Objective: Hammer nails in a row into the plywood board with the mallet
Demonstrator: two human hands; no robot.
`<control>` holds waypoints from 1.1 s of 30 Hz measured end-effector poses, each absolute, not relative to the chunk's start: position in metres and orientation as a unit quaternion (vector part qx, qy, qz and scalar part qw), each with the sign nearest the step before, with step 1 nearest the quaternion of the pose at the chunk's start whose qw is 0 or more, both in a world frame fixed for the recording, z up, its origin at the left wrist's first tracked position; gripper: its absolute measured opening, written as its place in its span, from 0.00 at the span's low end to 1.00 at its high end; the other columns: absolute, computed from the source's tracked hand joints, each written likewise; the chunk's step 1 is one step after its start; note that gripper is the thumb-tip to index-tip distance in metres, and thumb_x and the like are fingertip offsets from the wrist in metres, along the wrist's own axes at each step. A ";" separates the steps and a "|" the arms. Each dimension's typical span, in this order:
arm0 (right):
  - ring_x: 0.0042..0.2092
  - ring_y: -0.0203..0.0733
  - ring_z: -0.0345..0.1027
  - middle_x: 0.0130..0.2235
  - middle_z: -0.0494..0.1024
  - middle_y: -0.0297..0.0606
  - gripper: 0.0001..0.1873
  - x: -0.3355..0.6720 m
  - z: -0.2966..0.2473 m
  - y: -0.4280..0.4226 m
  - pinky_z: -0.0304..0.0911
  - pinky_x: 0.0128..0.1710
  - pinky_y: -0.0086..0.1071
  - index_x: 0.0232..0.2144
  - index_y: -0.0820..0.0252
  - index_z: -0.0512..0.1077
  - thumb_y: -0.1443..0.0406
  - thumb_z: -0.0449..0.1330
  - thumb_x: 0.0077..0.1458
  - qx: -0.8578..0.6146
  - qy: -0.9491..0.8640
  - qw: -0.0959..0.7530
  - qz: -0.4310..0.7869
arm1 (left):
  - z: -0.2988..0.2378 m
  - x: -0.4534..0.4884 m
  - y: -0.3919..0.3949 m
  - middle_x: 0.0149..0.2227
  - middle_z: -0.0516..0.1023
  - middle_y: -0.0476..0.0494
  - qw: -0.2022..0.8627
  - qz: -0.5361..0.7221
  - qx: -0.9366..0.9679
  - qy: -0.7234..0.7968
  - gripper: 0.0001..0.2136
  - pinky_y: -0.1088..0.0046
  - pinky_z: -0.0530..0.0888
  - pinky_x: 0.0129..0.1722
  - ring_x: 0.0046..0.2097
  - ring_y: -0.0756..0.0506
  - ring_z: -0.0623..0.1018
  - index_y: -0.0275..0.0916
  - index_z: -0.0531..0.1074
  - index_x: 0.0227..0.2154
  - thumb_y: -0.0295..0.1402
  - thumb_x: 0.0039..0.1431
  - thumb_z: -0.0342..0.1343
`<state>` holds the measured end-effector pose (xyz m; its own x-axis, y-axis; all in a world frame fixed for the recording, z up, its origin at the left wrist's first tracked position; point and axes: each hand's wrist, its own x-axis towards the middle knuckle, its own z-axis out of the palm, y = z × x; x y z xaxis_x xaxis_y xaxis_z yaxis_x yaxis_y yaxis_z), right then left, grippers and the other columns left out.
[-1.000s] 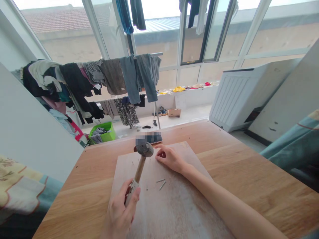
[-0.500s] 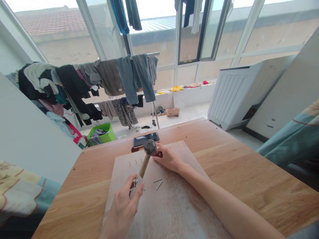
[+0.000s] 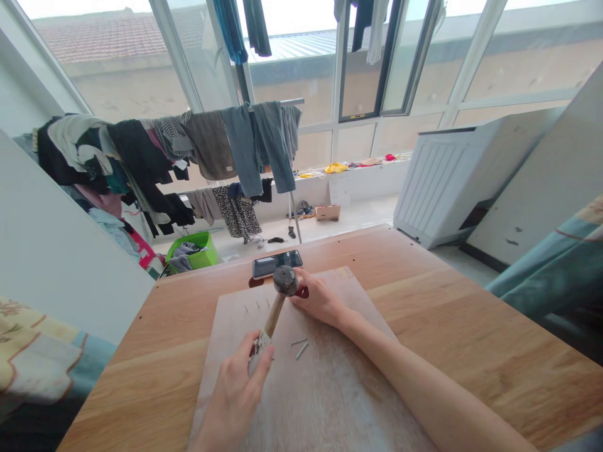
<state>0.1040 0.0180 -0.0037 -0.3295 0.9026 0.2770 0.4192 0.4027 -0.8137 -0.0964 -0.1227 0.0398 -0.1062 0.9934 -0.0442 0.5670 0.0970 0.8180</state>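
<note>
My left hand point(image 3: 238, 383) is wrapped round the handle of a hammer point(image 3: 272, 314), whose dark round head is raised toward the far part of a wooden board point(image 3: 325, 389). Just behind the hammer head, my right hand point(image 3: 316, 297) is closed in a pinch close to the board; the head covers its fingertips, so what they hold is hidden. Several nails point(image 3: 258, 305) stand upright in a row on the board, left of the hammer handle. Two loose nails point(image 3: 302, 350) lie flat near the board's middle.
The board rests on a wooden table point(image 3: 438, 314). A phone point(image 3: 277, 263) lies just beyond the board's far edge. Past the table stand a drying rack with clothes point(image 3: 207, 147), a green basket point(image 3: 203, 256) and a white washing machine point(image 3: 436, 182).
Both hands and the hammer hold nearly the same place. The whole view has shifted very slightly.
</note>
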 end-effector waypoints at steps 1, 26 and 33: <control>0.35 0.43 0.75 0.34 0.82 0.35 0.34 0.104 -0.004 0.018 0.67 0.37 0.33 0.59 0.60 0.65 0.74 0.66 0.50 -0.442 -0.749 0.373 0.323 | 0.040 -0.097 -0.122 0.21 0.75 0.46 0.323 0.327 0.586 0.668 0.27 0.74 0.64 0.16 0.19 0.45 0.73 0.35 0.76 0.47 0.54 0.59 0.54; 0.29 0.41 0.71 0.27 0.80 0.37 0.12 0.108 0.045 -0.024 0.60 0.28 0.29 0.27 0.59 0.79 0.77 0.63 0.41 -0.336 -0.896 0.167 0.239 | 0.028 -0.110 -0.139 0.15 0.70 0.52 0.309 0.382 0.557 0.669 0.29 0.74 0.67 0.17 0.18 0.44 0.73 0.39 0.75 0.51 0.58 0.59 0.54; 0.37 0.41 0.76 0.36 0.83 0.37 0.13 0.137 0.024 0.008 0.71 0.42 0.34 0.35 0.56 0.78 0.74 0.56 0.53 -0.463 -0.777 0.352 0.244 | 0.027 -0.109 -0.139 0.19 0.73 0.50 0.310 0.379 0.555 0.673 0.30 0.75 0.67 0.16 0.19 0.45 0.73 0.38 0.74 0.51 0.59 0.59 0.52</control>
